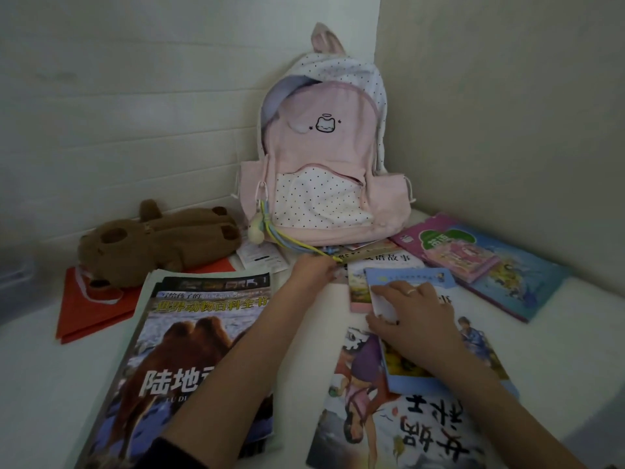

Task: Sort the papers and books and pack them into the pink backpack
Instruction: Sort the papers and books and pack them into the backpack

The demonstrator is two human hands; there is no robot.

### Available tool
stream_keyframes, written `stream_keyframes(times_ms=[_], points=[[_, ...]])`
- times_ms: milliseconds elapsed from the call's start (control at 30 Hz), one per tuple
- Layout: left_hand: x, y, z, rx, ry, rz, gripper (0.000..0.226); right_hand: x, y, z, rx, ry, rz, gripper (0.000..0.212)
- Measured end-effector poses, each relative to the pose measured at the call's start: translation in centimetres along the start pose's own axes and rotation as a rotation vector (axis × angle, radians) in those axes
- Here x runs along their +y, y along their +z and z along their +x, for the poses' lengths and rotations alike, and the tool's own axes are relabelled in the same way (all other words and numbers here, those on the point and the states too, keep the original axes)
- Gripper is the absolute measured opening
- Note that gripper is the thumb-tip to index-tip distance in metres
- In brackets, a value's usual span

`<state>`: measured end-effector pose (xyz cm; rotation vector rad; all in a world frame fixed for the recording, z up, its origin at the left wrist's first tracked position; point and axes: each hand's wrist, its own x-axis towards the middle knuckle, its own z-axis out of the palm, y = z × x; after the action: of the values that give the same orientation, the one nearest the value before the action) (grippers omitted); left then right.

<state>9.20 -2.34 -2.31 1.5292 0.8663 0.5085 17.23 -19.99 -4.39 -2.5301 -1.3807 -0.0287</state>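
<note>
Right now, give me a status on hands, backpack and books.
Left hand reaching at book edge, right hand flat on small blue book. Pink backpack upright, top unzipped. Nothing packed visibly.

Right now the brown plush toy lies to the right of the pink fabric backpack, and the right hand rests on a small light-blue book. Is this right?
Not quite. The head view shows the brown plush toy lying to the left of the pink fabric backpack, not the right. The rest holds: the right hand rests on the small light-blue book.
</note>
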Motion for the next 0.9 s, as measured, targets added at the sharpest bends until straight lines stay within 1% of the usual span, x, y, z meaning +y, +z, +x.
stream_keyframes(times_ms=[100, 200, 233, 333, 400, 467, 500, 533, 600, 633, 700, 767, 833, 900], points=[[-0.3, 0.3, 0.5, 0.039, -0.064, -0.295, 0.021, 1.3, 0.2, -0.3, 0.016, -0.073, 0.058, 0.052], [-1.0, 0.9, 1.0, 0.062, -0.051, -0.471, 0.02, 2.7, -0.3, 0.5, 0.085, -0.02, 0.308, 0.037], [-1.0, 0.9, 1.1, 0.058, -0.057, -0.52, 0.018, 2.9, -0.3, 0.6, 0.115, -0.012, 0.351, 0.031], [-1.2, 0.4, 1.3, -0.006, -0.1, -0.667, 0.015, 3.4, 0.0, 0.7, 0.129, -0.007, 0.432, 0.02], [-1.3, 0.0, 1.4, -0.044, -0.121, -0.744, 0.014, 4.4, -0.7, 0.8, 0.158, 0.07, 0.576, 0.021], [-1.4, -0.1, 1.2, -0.059, -0.117, -0.769, 0.013, 6.2, -1.6, 1.1, 0.283, 0.159, 0.654, 0.02], [-1.5, -0.1, 1.2, -0.067, -0.11, -0.777, 0.012, 7.1, -1.8, 1.3, 0.334, 0.2, 0.641, 0.019], [-1.5, -0.1, 1.3, -0.076, -0.104, -0.787, 0.012, 7.8, -1.7, 1.3, 0.347, 0.236, 0.608, 0.019], [-1.7, -0.1, 1.5, -0.102, -0.09, -0.801, 0.015, 8.6, -0.9, 1.0, 0.289, 0.259, 0.525, 0.023], [-1.7, 0.0, 1.6, -0.119, -0.079, -0.801, 0.021, 8.7, -0.5, 0.8, 0.263, 0.246, 0.499, 0.025], [-1.7, 0.1, 1.6, -0.163, -0.054, -0.786, 0.037, 8.6, -0.2, 0.6, 0.247, 0.221, 0.512, 0.028], [-1.8, 0.2, 1.7, -0.203, -0.028, -0.748, 0.045, 8.4, -0.6, 0.7, 0.2, 0.222, 0.571, 0.034], [-1.9, 0.4, 1.7, -0.225, 0.005, -0.664, 0.056, 8.0, -0.8, 0.8, 0.123, 0.231, 0.598, 0.046], [-1.9, 0.9, 1.4, -0.219, 0.073, -0.473, 0.064, 7.5, -0.8, 0.9, 0.098, 0.233, 0.555, 0.055]])
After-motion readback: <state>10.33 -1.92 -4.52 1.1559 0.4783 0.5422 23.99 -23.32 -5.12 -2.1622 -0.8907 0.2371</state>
